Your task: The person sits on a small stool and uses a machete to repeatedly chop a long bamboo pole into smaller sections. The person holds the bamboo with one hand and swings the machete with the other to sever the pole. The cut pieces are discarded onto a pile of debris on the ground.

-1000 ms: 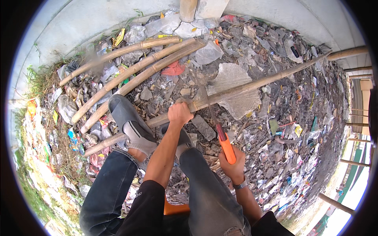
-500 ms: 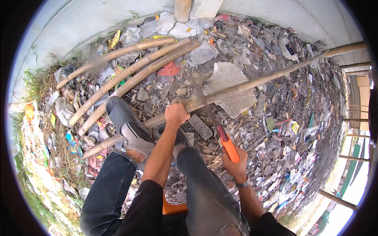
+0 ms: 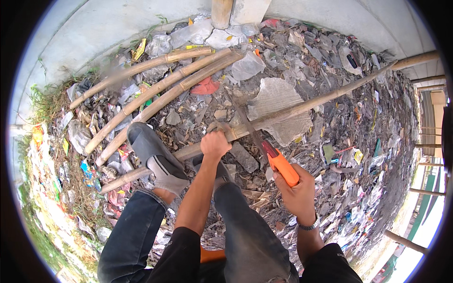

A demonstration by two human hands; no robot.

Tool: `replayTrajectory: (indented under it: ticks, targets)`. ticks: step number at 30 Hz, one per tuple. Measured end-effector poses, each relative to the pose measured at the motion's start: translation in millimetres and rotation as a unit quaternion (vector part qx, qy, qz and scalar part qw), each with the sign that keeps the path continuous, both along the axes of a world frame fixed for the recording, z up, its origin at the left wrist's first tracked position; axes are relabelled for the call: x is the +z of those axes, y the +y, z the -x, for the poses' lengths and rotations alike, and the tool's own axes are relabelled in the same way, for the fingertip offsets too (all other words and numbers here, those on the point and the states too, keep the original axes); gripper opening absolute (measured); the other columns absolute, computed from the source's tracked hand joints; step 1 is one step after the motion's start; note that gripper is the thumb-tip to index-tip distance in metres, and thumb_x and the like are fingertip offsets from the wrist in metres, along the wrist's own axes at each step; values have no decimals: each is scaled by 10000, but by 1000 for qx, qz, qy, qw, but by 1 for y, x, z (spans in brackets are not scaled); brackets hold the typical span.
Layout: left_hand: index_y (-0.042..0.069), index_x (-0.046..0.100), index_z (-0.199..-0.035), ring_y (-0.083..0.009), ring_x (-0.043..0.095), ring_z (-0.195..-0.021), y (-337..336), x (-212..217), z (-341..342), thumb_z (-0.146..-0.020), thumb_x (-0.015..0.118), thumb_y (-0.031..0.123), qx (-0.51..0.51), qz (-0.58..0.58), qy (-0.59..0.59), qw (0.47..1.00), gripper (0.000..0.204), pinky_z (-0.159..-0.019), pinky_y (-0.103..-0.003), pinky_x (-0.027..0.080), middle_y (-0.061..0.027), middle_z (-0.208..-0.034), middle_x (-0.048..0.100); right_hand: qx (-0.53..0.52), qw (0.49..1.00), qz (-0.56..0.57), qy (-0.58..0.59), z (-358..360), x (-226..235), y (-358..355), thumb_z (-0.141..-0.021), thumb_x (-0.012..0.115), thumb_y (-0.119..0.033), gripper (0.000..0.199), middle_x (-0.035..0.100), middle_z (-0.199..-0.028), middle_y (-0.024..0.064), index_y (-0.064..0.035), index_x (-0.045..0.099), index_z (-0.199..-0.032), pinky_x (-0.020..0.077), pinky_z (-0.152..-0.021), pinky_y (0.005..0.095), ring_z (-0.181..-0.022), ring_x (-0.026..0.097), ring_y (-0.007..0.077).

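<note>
A long bamboo pole point(image 3: 325, 98) runs slantwise across the ground in front of me. My left hand point(image 3: 216, 145) is wrapped around it near the middle. Just right of that hand, the dark blade of a hand saw point(image 3: 251, 129) crosses the pole. My right hand point(image 3: 298, 192) grips the saw's orange handle point(image 3: 285, 169), and a metal watch point(image 3: 309, 223) sits on that wrist. My left foot in a grey slipper point(image 3: 150, 144) rests over the pole's left part. How deep the blade sits in the bamboo I cannot tell.
Three bamboo pieces point(image 3: 165, 88) lie side by side at the far left. Under the pole is a flat concrete slab point(image 3: 278, 96). Plastic litter and rubble cover the ground point(image 3: 349, 188). A pale wall point(image 3: 108, 33) stands along the far side, with a post point(image 3: 221, 13) against it.
My right hand and the saw handle have shifted a little to the right, the blade still across the pole. My left hand keeps its hold on the bamboo. The whole view has shifted slightly.
</note>
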State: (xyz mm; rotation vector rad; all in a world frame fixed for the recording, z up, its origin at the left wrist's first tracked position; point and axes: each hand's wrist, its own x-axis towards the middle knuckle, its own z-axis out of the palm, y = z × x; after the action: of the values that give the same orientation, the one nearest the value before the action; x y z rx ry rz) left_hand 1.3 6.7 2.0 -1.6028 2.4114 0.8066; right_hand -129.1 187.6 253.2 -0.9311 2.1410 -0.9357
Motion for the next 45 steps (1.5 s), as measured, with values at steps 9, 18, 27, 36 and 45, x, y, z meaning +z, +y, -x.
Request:
replayTrajectory:
  ticks: [9,18,27,36,45]
  targets:
    - [83,683,-901,-326,739,-836,18,-34,-8,-682,750,239,1,128,36,991,277,-797,-434,582,-125,-888,748,-58,998,14,-26,-38,-31,52,-909,780,-105,200,656,-748,51,35,686,-1016,471,-610,264,-678,569,67]
    - [139,654,-975,-250,688,-920,32,-53,-18,-627,869,287,-10,270,49,962,435,-800,-394,524,-27,-966,703,-52,997,8,-56,-10,58,14,-918,762,-72,218,647,-792,26,55,697,-1082,457,-620,241,-690,554,67]
    - [80,709,-996,-317,729,-968,15,-29,-6,-693,770,236,-16,77,31,996,346,-845,-435,575,-120,-1018,751,38,948,304,-87,64,124,60,-983,595,-160,294,430,-645,35,76,524,-1144,353,-417,264,-456,386,112]
    - [-16,745,-1094,-418,722,-1065,-42,-10,-1,-670,690,235,-62,-118,-15,991,496,-928,-469,590,-260,-1096,746,-77,995,52,23,-15,-20,65,-921,741,-96,140,609,-652,19,33,690,-900,409,-517,260,-580,512,41]
    - [-60,740,-983,-412,733,-994,-56,15,2,-559,750,222,-108,-277,-7,955,509,-823,-467,602,-283,-1036,744,-39,998,-39,41,-25,-36,107,-889,752,-109,186,583,-578,53,1,635,-796,443,-496,290,-518,551,78]
